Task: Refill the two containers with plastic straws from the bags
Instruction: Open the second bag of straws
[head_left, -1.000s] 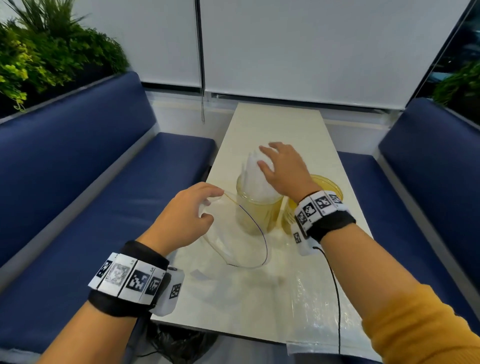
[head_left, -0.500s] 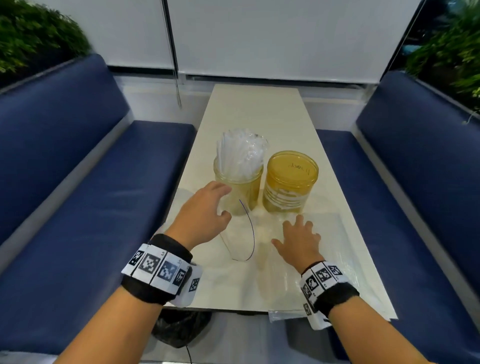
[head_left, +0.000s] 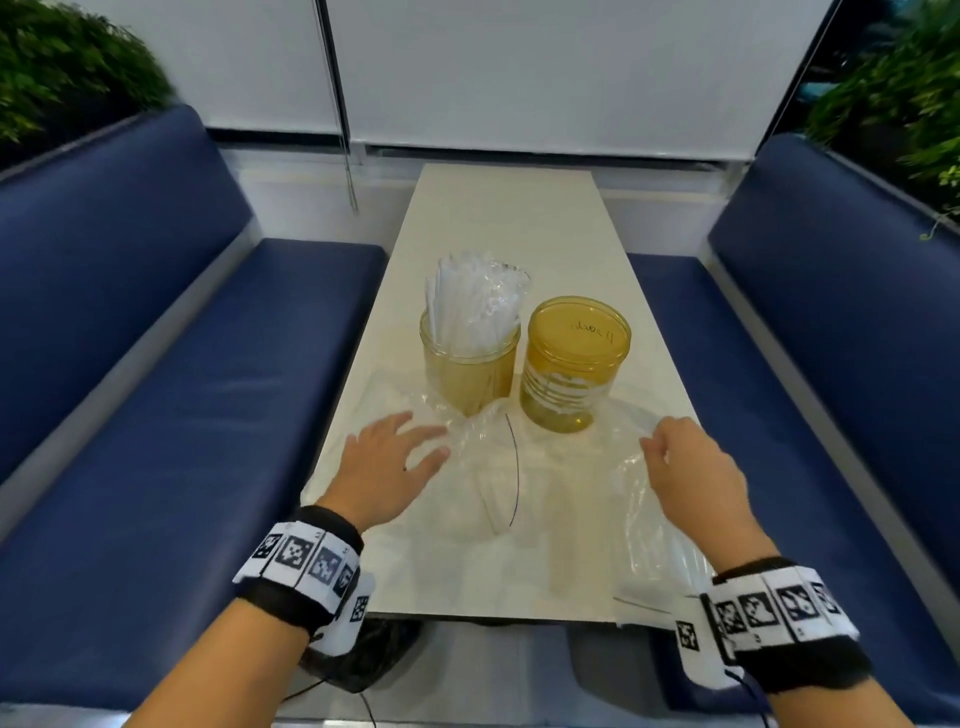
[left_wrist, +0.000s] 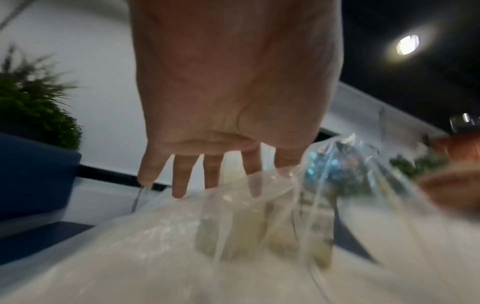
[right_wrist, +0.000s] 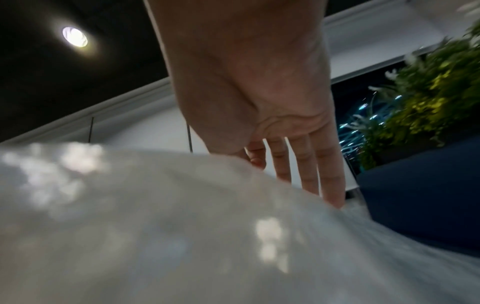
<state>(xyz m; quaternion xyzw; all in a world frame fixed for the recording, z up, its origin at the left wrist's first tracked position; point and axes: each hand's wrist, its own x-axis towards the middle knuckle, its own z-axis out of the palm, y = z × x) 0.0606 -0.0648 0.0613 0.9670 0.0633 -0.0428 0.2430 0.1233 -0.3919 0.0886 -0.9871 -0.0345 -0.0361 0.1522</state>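
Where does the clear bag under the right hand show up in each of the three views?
Head: the clear bag lies at lower right on the table's near edge, under the right hand.
Left wrist: I cannot tell; the plastic there may be another bag.
Right wrist: blurred film fills the lower frame.
Shared landmark: the right hand.

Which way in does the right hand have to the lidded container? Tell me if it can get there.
Probably yes. The right hand hovers just near-right of the lidded container; only loose clear bag plastic lies between them, and the straw-filled container stands clear on the far side.
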